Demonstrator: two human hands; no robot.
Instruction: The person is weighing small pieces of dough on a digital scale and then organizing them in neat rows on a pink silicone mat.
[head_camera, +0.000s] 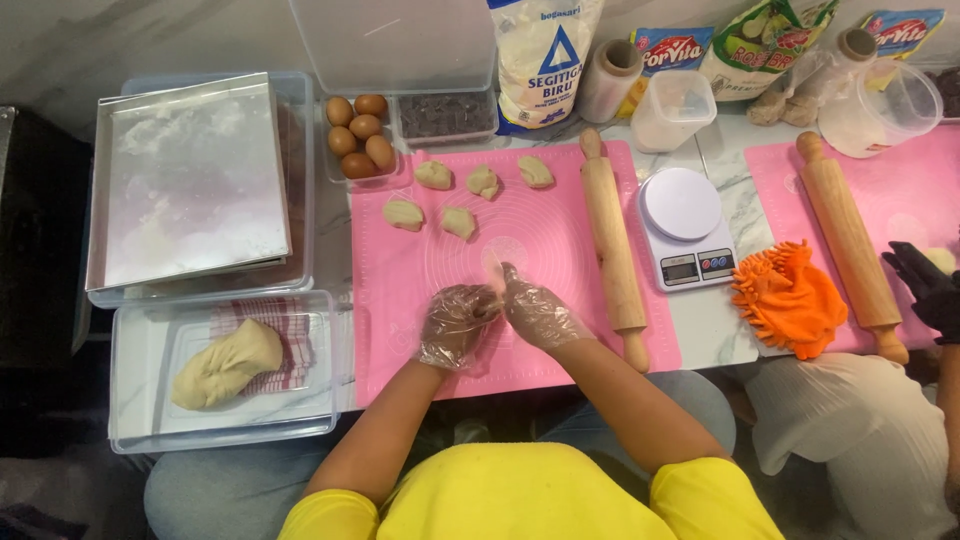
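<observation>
Spanning the tabletop (725, 215), a pink mat (540, 290) carries five dough pieces (459, 222) beyond both gloved hands. Behind stands a white flour bag (545, 60) with a blue triangle. Left hand (455, 325) and right hand (540, 312) meet, fingers curled; whether either grip encloses dough cannot be told.

A wooden rolling pin (613, 250) lies beside a white kitchen scale (685, 226) and brown eggs (359, 135).

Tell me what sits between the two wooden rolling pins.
In the head view, between the near rolling pin and the far rolling pin sit a white kitchen scale on the marble and, lower, an orange silicone glove.
</observation>
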